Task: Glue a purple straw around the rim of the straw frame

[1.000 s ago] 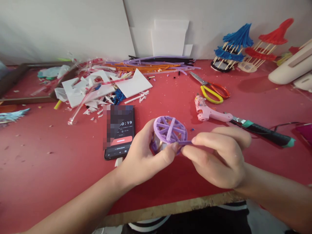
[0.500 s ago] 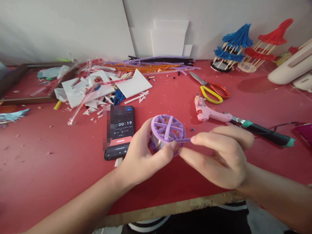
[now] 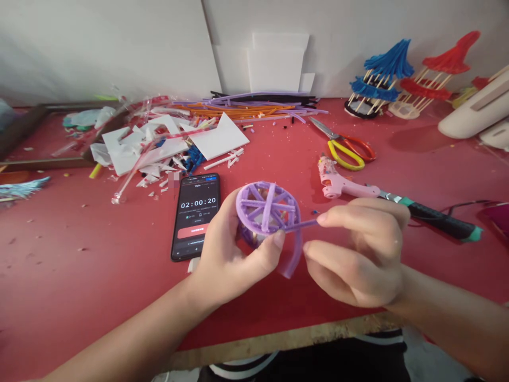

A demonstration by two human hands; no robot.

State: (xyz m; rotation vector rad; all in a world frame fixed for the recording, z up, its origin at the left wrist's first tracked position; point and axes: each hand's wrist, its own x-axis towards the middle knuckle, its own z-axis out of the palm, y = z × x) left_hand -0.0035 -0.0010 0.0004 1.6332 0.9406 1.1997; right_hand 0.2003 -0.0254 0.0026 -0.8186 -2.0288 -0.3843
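Your L hand (image 3: pixel 228 257) grips purple spoked pc (image 3: pixel 269 207); R hand (image 3: pixel 385 260) touches purple strip (image 3: pixel 306 225), thumb apart, can't tell if pinching

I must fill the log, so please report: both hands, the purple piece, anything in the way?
Left hand gripping purple piece, spoked face up. Right hand: fingertip at purple strip, thumb apart. Phone near left hand, not blocking.
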